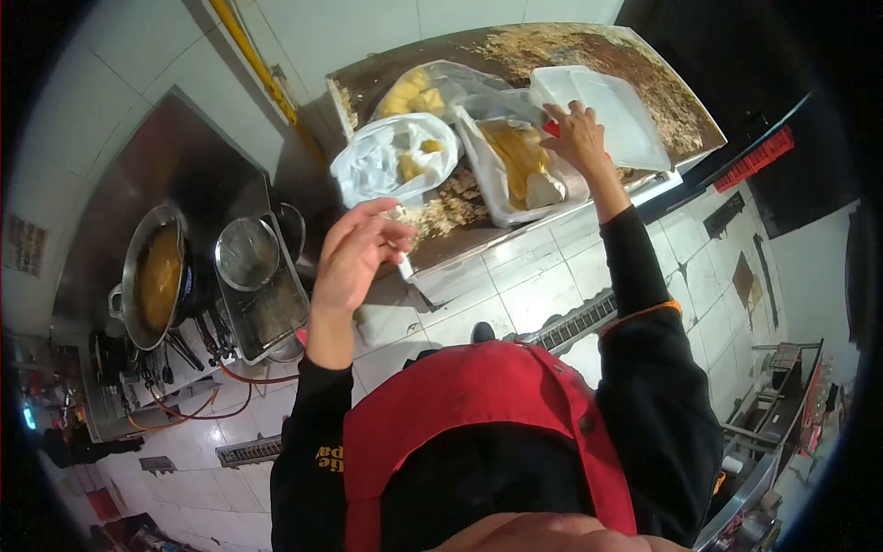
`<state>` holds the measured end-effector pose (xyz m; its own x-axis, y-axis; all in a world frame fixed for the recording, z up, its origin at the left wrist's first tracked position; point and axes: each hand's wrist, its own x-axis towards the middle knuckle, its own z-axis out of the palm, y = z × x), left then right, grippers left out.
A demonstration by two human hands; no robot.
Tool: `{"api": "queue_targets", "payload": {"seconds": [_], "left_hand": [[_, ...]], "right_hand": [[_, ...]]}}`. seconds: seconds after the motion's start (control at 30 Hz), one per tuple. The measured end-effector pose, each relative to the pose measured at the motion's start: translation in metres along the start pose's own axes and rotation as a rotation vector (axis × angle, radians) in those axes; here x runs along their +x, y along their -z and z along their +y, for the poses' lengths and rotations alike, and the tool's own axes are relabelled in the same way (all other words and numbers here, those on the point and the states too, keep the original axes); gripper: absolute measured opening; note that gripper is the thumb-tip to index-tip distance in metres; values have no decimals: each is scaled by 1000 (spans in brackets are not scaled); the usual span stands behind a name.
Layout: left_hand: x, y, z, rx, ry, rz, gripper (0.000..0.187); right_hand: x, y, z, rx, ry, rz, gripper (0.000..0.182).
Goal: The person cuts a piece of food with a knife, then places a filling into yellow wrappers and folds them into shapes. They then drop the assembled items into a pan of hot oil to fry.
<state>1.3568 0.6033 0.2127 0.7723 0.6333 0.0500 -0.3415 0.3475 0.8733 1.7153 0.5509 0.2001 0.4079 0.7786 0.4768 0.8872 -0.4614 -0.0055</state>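
My left hand [357,253] hangs in the air in front of the table's near corner, fingers loosely bent and apart, with nothing in it. Close beyond it stands a tub lined with a white plastic bag [395,158], with a few yellow pieces inside. My right hand [579,136] is spread over the edge of a translucent plastic lid or tray [625,115]. A small red part [552,128] shows beside its fingers. Below and left of that hand, a white rectangular container [478,175] holds a yellow-brown wet mass [515,156] and a whitish lump [544,190].
A clear bag of yellow pieces [414,97] lies at the back of the crumb-covered table [681,101]. At left, a wide pan of orange-brown oil [161,267] sits on a stove, beside a round strainer [248,253] on a metal tray [276,317]. A yellow pipe [253,60] runs along the wall.
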Motion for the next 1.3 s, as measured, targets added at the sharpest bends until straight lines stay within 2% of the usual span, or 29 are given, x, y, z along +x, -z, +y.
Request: {"api": "queue_targets", "payload": {"seconds": [0.07,0.1,0.17,0.23,0.27,0.33,0.37,0.43,0.47,0.53,0.57,0.63,0.7,0.73,0.77,0.83,0.87,0.9,0.93,1.0,1.13,1.2,1.3], "left_hand": [[30,-26,-6,65,28,-27,24],[41,-34,-11,121,3,-14,21],[58,-36,-19,178,-27,29,19],[72,-22,-28,784,16,322,12],[78,-18,-28,787,17,345,12],[91,-9,-25,1361,-103,570,10],[100,2,-30,1367,-101,584,10],[117,27,-43,1568,-383,487,13],[123,28,-43,1573,-381,494,13],[136,27,-45,1590,-453,263,14],[142,30,-47,1590,-453,277,14],[151,39,-50,1607,-395,107,12],[158,43,-47,1745,-84,160,28],[157,44,-44,1731,-69,156,35],[158,41,-42,1724,72,171,39],[162,42,-44,1720,206,97,50],[162,48,-58,1701,104,196,52],[164,48,-68,1729,147,238,56],[147,19,-46,1682,231,232,62],[152,20,-57,1814,249,208,68],[143,11,-57,1828,233,181,63],[139,15,-62,1817,99,175,37],[138,18,-70,1683,29,274,34]], "right_hand": [[10,-14,15,105,156,-134,39],[11,-18,19,114,202,-101,30],[15,-23,34,161,227,-80,25],[17,-16,42,174,217,-60,18],[15,-7,45,189,235,-62,18],[9,10,51,221,151,-54,17],[7,13,56,232,160,-53,17],[3,20,62,459,115,2,19],[0,27,60,466,120,2,19],[-6,45,54,675,-78,-46,23],[-10,47,55,706,-90,-31,24],[-22,40,59,829,-124,8,24],[-30,37,61,1003,-200,15,25],[-35,37,61,1056,-226,-23,26],[-41,37,62,1134,-253,-56,25],[-51,39,59,1185,-250,-127,23],[-53,41,56,1156,-225,-152,21],[-54,46,46,1158,-232,-166,19],[-57,51,37,1154,-246,-175,18],[-59,52,23,1236,-233,-180,17],[-58,61,-4,1174,-239,-202,16],[-57,59,-9,1151,-189,-215,15],[-57,53,-15,1186,-133,-220,14]]}}
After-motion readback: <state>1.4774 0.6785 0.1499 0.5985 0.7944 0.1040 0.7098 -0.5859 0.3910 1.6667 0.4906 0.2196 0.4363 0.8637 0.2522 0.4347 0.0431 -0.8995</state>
